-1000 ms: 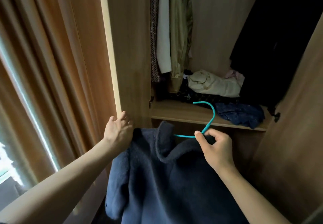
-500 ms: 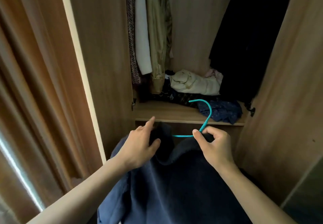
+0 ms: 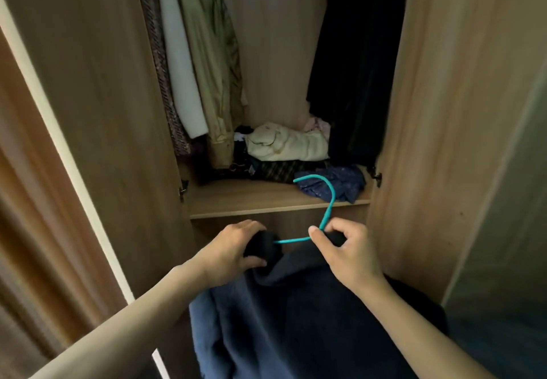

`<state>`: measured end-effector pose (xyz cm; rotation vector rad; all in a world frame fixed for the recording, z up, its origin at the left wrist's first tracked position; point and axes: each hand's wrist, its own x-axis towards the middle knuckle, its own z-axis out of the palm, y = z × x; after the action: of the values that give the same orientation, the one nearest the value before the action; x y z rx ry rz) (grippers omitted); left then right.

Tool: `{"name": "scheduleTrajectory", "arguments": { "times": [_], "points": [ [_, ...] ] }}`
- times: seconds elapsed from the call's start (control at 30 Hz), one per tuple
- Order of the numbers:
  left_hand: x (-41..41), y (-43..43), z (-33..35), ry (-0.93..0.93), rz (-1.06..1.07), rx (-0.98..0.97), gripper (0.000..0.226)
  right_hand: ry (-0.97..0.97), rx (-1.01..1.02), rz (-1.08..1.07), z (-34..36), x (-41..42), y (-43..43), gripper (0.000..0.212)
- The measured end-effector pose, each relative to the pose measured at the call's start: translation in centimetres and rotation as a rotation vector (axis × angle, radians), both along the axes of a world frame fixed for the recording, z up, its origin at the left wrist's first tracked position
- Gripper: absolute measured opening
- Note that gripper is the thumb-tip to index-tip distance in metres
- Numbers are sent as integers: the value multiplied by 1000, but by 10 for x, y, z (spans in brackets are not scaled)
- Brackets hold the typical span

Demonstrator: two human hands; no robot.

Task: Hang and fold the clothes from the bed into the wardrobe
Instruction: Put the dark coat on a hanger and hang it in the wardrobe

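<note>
A dark blue fleece coat (image 3: 296, 319) hangs on a teal hanger (image 3: 327, 207) in front of the open wardrobe (image 3: 266, 201). My right hand (image 3: 344, 252) pinches the hanger at the base of its hook, with the hook curving up over the shelf. My left hand (image 3: 233, 248) grips the coat's collar at the left shoulder. Most of the hanger is hidden inside the coat.
Hanging clothes fill the wardrobe: patterned, white and olive garments (image 3: 189, 67) on the left, a black one (image 3: 355, 67) on the right. Folded clothes (image 3: 290, 147) are piled on the shelf. Open doors (image 3: 103, 112) flank both sides. A curtain (image 3: 29, 230) hangs at the far left.
My left hand has moved right from the coat's outer shoulder to the collar and closed on it. The view has swung towards the wardrobe. My right hand keeps its hold on the hanger.
</note>
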<state>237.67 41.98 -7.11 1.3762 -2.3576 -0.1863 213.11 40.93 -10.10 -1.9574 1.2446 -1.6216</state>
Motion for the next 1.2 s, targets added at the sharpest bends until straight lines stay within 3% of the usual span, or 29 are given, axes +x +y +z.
{"name": "scheduleTrajectory", "arguments": {
  "times": [0.33,0.47,0.57,0.77,0.87,0.93,1.03,1.2],
  "points": [
    [-76,4,26,67,-178,-245,34,-36,16,-78,21,-32,9,42],
    [-115,8,37,176,-223,-352,20,-58,-39,-68,31,-31,16,43],
    [-119,6,41,228,-237,-303,16,-103,-41,-70,30,-35,18,41],
    [-107,14,44,231,-106,-210,31,-174,42,-119,15,-40,16,44],
    [-107,28,33,18,48,-120,76,-172,65,-135,13,-37,11,44],
    [-111,32,23,-202,189,-162,92,-158,77,-156,15,-29,10,42],
    [-116,27,14,-265,265,-259,72,-151,72,-146,16,-12,12,39],
    [-91,11,21,8,104,-172,34,-138,159,-83,21,11,21,32]
  ]
}}
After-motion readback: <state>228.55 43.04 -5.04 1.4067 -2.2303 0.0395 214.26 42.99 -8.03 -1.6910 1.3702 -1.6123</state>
